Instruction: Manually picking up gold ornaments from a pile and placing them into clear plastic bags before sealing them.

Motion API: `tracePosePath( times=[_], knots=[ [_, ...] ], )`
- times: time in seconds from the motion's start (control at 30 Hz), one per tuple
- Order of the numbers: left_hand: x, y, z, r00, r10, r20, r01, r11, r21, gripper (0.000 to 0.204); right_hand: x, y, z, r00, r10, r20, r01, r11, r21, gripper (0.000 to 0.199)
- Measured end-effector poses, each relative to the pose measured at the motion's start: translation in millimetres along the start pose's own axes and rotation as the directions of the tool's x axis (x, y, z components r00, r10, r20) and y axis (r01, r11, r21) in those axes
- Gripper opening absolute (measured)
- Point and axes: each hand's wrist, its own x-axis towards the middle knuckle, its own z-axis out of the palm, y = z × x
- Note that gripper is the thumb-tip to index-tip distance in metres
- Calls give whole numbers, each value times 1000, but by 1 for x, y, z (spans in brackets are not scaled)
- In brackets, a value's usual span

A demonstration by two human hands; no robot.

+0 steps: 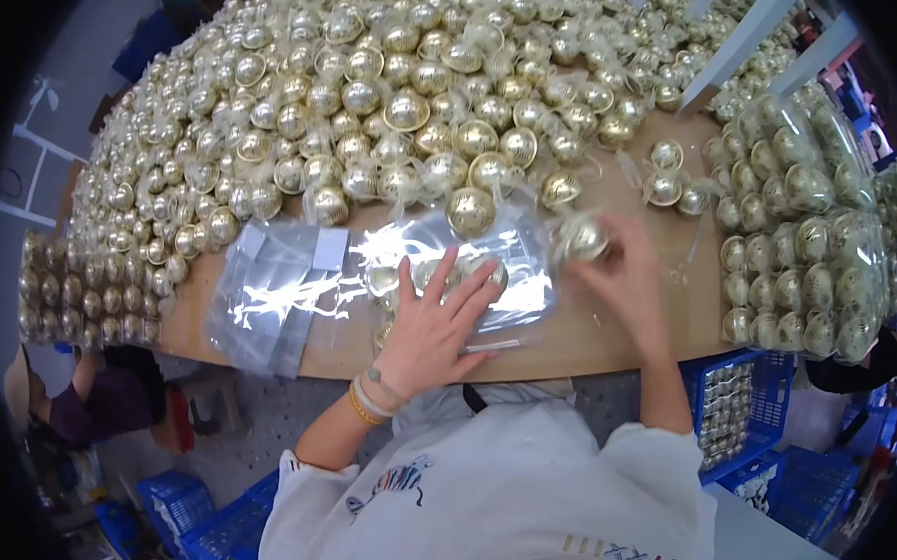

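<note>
Left hand: my left hand lies flat on the clear plastic bag, fingers spread, pressing it to the wooden table.
Right hand: my right hand pinches a gold ball in a small pouch at the bag's right edge.
Bag: near the table's front edge, a few gold balls inside it under my fingers.
Beside it: a stack of empty clear bags to the left.
Behind: a heap of pouched gold balls covers the table.
Right side: filled bags of balls piled up.
</note>
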Motion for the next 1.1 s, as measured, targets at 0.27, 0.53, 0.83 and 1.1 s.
tracePosePath(
  times=[0.27, 0.53, 0.83, 1.1],
  knots=[
    [3, -1, -6, 997, 8, -80, -9, 1000, -18, 80, -37, 12, 26, 796, -119, 593, -328, 738, 589, 38],
    [2, 10, -22, 888, -170, -426, 117, 982, -148, 101, -43, -16, 24, 975, -223, -24, 209, 862, 461, 46],
    [-19, 24, 19, 305, -248, -919, -127, 946, -298, 77, -35, -39, 73, 896, -443, -39, 291, 518, 804, 96],
    [7, -3, -108, 911, 7, -413, -80, 984, -158, 32, -38, -51, 71, 818, -571, 65, 457, 715, 529, 98]
  ],
)
